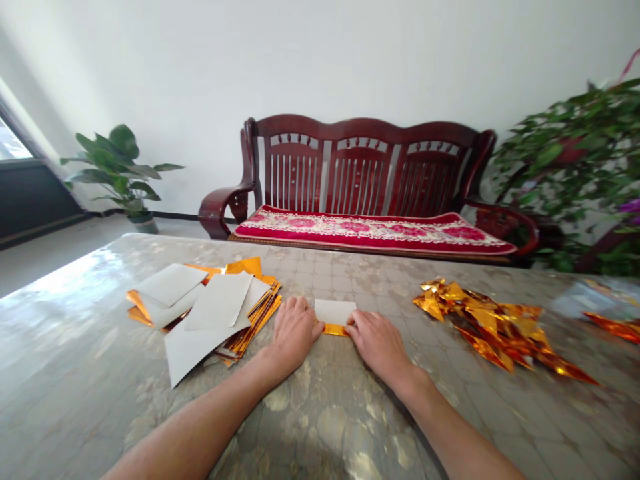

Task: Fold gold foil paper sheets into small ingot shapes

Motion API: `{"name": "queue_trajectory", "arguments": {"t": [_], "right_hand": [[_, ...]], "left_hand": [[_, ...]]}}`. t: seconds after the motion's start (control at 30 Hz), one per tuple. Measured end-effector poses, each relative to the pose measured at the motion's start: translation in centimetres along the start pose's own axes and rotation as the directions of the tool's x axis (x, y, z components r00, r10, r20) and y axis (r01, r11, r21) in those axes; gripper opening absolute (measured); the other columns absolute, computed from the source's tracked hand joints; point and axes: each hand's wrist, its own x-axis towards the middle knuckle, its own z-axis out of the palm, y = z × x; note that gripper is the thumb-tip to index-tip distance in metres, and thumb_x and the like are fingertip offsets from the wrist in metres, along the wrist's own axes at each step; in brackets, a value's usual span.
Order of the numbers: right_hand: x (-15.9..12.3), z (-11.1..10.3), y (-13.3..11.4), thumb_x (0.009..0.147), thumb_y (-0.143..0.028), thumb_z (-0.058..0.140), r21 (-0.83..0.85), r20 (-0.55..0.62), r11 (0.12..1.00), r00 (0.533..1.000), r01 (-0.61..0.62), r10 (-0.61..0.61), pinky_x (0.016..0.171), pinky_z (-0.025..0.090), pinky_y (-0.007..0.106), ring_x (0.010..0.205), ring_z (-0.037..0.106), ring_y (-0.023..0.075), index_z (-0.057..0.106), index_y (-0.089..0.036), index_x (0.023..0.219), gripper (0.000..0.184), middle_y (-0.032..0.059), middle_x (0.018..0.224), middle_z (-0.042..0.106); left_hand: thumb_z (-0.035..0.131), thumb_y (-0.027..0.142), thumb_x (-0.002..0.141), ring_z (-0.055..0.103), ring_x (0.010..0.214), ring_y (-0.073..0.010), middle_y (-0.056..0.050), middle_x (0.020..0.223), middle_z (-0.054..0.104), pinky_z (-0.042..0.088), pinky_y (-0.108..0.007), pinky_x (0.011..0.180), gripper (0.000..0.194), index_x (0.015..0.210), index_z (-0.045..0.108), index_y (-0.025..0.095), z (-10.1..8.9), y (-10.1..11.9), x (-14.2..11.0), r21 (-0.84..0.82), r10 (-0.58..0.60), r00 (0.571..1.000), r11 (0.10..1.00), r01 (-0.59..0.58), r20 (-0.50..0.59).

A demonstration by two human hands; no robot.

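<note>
A small sheet of paper (334,314), white on top with a gold foil edge folded up along its near side, lies on the table (320,413) in front of me. My left hand (295,331) presses on its left end with fingers curled down. My right hand (376,340) pinches its right end, fingers closed on the folded edge. To the left of my left hand sits a loose stack of gold-and-white sheets (210,313). A heap of folded gold foil pieces (495,330) lies to the right of my right hand.
A dark red wooden bench (360,180) with a red patterned cushion stands behind the table. A potted plant (120,170) is at the far left, a leafy plant (580,160) at the right. More gold foil (617,327) lies at the table's right edge.
</note>
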Motion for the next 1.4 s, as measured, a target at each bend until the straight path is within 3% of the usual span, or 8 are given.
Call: {"name": "queue_trajectory", "arguments": {"t": [0.47,0.8,0.9,0.97,1.07,1.2,1.3,1.4], "right_hand": [[-0.4,0.8,0.3,0.093,-0.027,0.059,0.002,-0.057,0.999,0.998,0.033,-0.033,0.074,0.034,0.032,0.086,0.058,0.0215,0.060,-0.022,0.090,0.006,0.0025,0.088,0.068],[-0.4,0.6,-0.1,0.094,-0.026,0.057,-0.016,-0.045,1.000,0.999,0.003,-0.004,0.075,0.033,0.033,0.087,0.057,0.0221,0.059,-0.023,0.090,0.005,0.0033,0.091,0.069],[-0.5,0.6,-0.1,0.093,-0.026,0.058,-0.011,-0.054,1.000,0.998,-0.023,0.022,0.076,0.034,0.033,0.089,0.056,0.0224,0.059,-0.023,0.091,0.004,0.0032,0.091,0.068],[-0.5,0.6,-0.2,0.092,-0.026,0.060,-0.016,-0.066,0.999,0.997,-0.028,0.027,0.077,0.034,0.033,0.091,0.055,0.0229,0.059,-0.022,0.093,0.004,0.0038,0.093,0.066],[-0.6,0.4,-0.5,0.091,-0.025,0.061,-0.052,-0.110,0.999,0.994,-0.006,0.000,0.079,0.035,0.035,0.095,0.052,0.0242,0.060,-0.022,0.096,0.006,0.0050,0.097,0.063],[-0.6,0.0,-1.2,0.094,-0.024,0.057,-0.103,-0.098,0.989,0.989,0.102,-0.112,0.079,0.036,0.036,0.095,0.051,0.0246,0.063,-0.025,0.096,0.007,0.0052,0.097,0.062],[-0.8,-0.2,-1.5,0.095,-0.021,0.055,-0.072,-0.042,0.975,0.976,0.209,-0.212,0.081,0.039,0.034,0.096,0.053,0.0225,0.065,-0.024,0.098,0.011,0.0053,0.099,0.063],[-1.2,-0.3,-1.8,0.095,-0.015,0.054,-0.058,-0.016,0.971,0.972,0.233,-0.234,0.083,0.042,0.031,0.097,0.055,0.0206,0.065,-0.023,0.104,0.016,0.0053,0.100,0.064]], "left_hand": [[0.055,0.036,0.092,0.053,0.095,-0.0213,-0.005,0.099,0.062,0.037,-0.033,0.087,0.023,0.080,0.067,0.020,0.8,-1.3,-0.6,-0.237,0.016,0.998,0.971,-0.031,-0.068],[0.060,0.034,0.087,0.052,0.099,-0.0235,-0.005,0.101,0.061,0.037,-0.036,0.089,0.017,0.077,0.063,0.021,0.7,-1.1,-0.6,-0.199,-0.010,0.998,0.980,-0.003,-0.063],[0.063,0.033,0.086,0.051,0.102,-0.0245,-0.006,0.106,0.059,0.038,-0.037,0.092,0.012,0.086,0.063,0.021,0.6,-0.9,-0.8,-0.188,-0.021,0.996,0.982,0.004,-0.088],[0.063,0.030,0.087,0.049,0.107,-0.0253,-0.006,0.114,0.056,0.039,-0.039,0.095,0.015,0.100,0.063,0.022,0.6,-0.6,-1.0,-0.179,0.012,0.991,0.983,-0.035,-0.131],[0.054,0.020,0.092,0.047,0.114,-0.0246,-0.007,0.124,0.054,0.040,-0.038,0.098,0.018,0.108,0.063,0.024,0.6,0.0,-1.1,-0.149,0.172,0.974,0.970,-0.195,-0.150],[0.048,0.016,0.095,0.053,0.101,-0.0216,-0.006,0.103,0.062,0.046,-0.031,0.088,0.016,0.096,0.063,0.021,0.5,0.8,-1.4,-0.127,0.383,0.923,0.915,-0.384,-0.032],[0.049,0.012,0.093,0.056,0.092,-0.0225,-0.007,0.096,0.064,0.049,-0.034,0.083,0.014,0.097,0.062,0.017,0.6,1.6,-2.0,-0.045,0.394,0.918,0.919,-0.392,0.040],[0.048,0.006,0.090,0.058,0.098,-0.0248,-0.011,0.105,0.064,0.051,-0.036,0.083,0.023,0.109,0.060,0.013,1.0,2.4,-3.0,0.078,0.354,0.934,0.931,-0.356,0.047]]}}
